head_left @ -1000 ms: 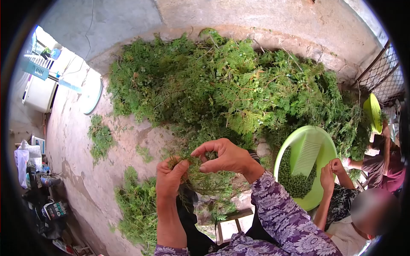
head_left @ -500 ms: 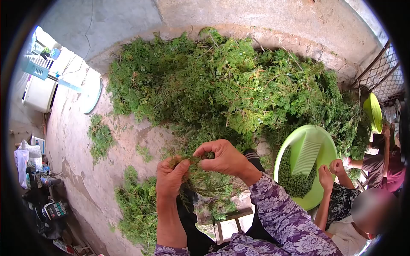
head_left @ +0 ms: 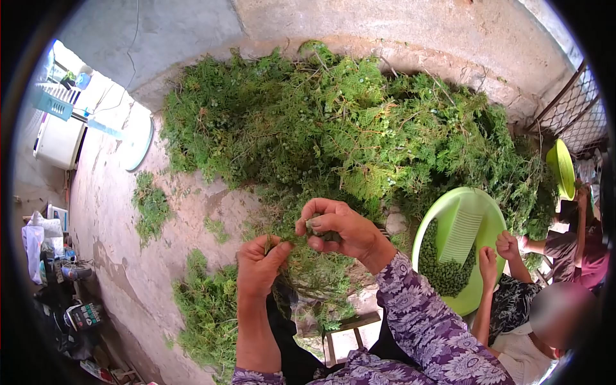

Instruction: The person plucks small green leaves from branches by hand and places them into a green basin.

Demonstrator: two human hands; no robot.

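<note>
My left hand [head_left: 259,264] is closed, pinching a green conifer sprig [head_left: 292,247] between thumb and fingers. The sprig's lower part hangs below over my lap. Just to the right and slightly higher, my right hand [head_left: 346,232] curls around several small green cones [head_left: 328,235], partly hidden by the fingers. The two hands are a short gap apart. A light green basin [head_left: 491,224] with a ribbed washboard [head_left: 459,230] stands to the right, and a heap of small green cones [head_left: 443,279] lies inside it.
A large pile of conifer branches [head_left: 308,128] lies against the wall ahead. Smaller clumps of cuttings [head_left: 205,308] are on the floor at left. Another person's hands [head_left: 497,256] are beside the basin. A second green basin [head_left: 561,170] is at far right, and assorted items [head_left: 70,282] are at left.
My right hand has lifted slightly up and away from the sprig, and green cones now show in its fingers. The left hand has barely moved. The other person's hands shifted slightly.
</note>
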